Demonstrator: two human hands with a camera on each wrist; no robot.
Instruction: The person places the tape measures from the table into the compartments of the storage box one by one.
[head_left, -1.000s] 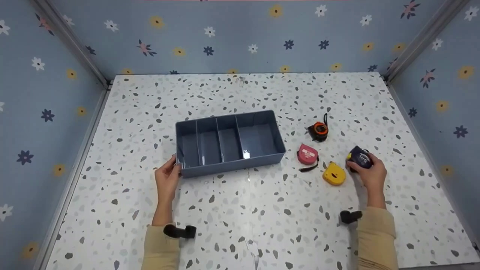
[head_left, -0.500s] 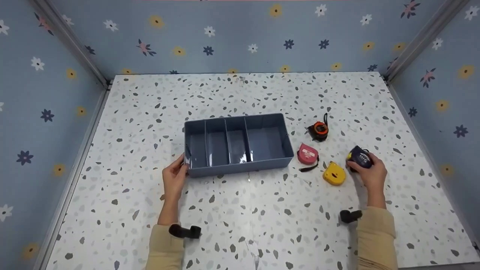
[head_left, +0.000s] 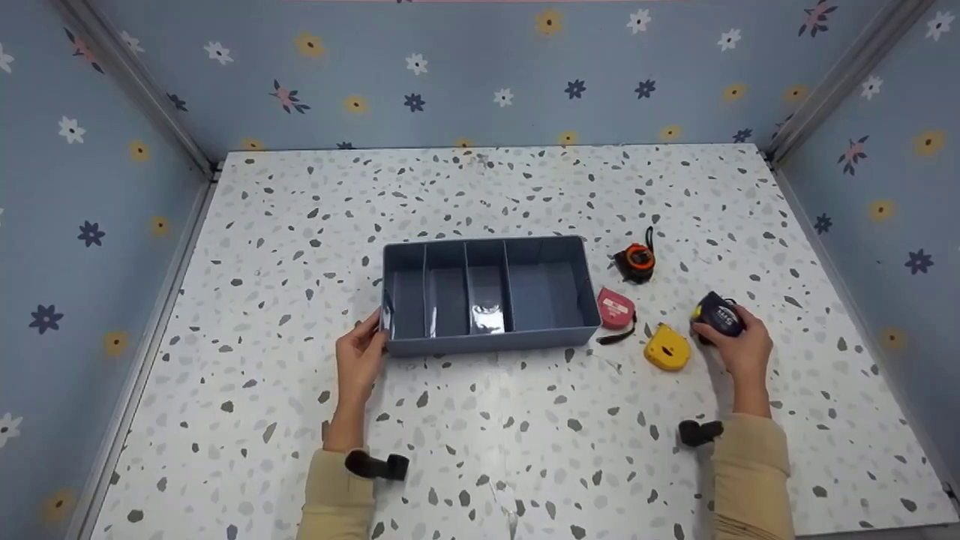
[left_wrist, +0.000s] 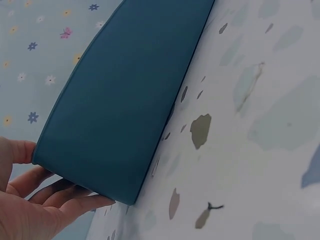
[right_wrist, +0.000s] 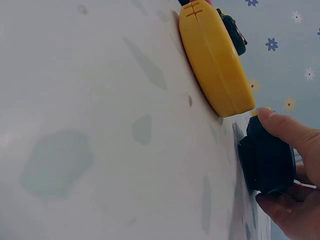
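A blue-grey organizer box (head_left: 487, 343) with several compartments stands on the speckled table. At its left end my left hand (head_left: 361, 358) grips the short wall, thumb at the rim and fingers against the outside; the left wrist view shows the box's long side (left_wrist: 120, 100) and this hand (left_wrist: 45, 200). On the right, my right hand (head_left: 741, 346) holds a navy tape measure (head_left: 720, 315) between thumb and fingers, low over the table. Just left of that hand lies a yellow tape measure (head_left: 667, 348). A red tape measure (head_left: 616, 309) with a black strap lies right at the box's right end.
Behind the red one lies a black and orange tape measure (head_left: 637, 261) with a wrist loop. Flower-patterned panels (head_left: 480, 67) enclose the table (head_left: 480, 187) at the back and both sides.
My left hand has pushed the box to the right and turned it slightly, bringing its right end up to the red tape measure. My right hand and the navy tape measure have stayed put.
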